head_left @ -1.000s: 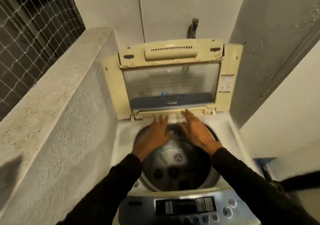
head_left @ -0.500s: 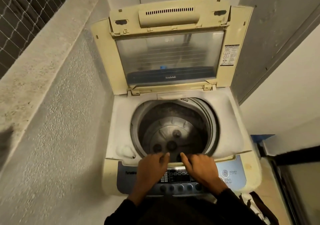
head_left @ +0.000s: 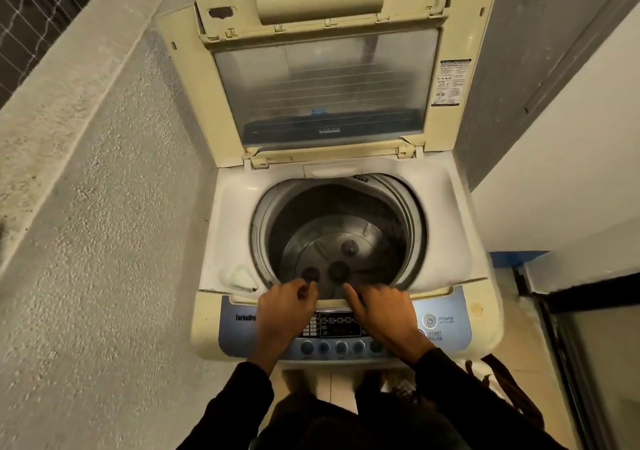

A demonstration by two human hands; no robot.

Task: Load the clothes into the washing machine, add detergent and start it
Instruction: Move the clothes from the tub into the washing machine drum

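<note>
Both hands hover over the front of the cream top-loading washing machine (head_left: 225, 227), and neither one holds anything. Left hand (head_left: 282, 307) has its fingers loosely curled at the near rim of the tub, above the blue control panel (head_left: 450, 314). Right hand (head_left: 381, 311) lies flatter, index finger stretched toward the opening, palm above the dark display and the row of round blue knobs.

Yellowed hinged lid with its clear window (head_left: 322, 78) stands upright against the wall. Steel drum (head_left: 332, 238) is bare, grey pulsator plate showing at the bottom, so no clothes are loaded yet. Where are the clothes? Possibly that dark bundle with brown straps (head_left: 502, 383) on the floor at the right, by the machine's foot, though I cannot tell what it is. No detergent is in view either.

Now the risks, as I judge them. That right palm sits close above the knobs, with the start/pause button (head_left: 424, 335) just beside it, so a careless lean could switch a setting or start an empty run. The propped lid could drop on arms reaching deep. Bending for the bundle in this narrow corner could mean a bump on the rough concrete wall (head_left: 104, 207).
</note>
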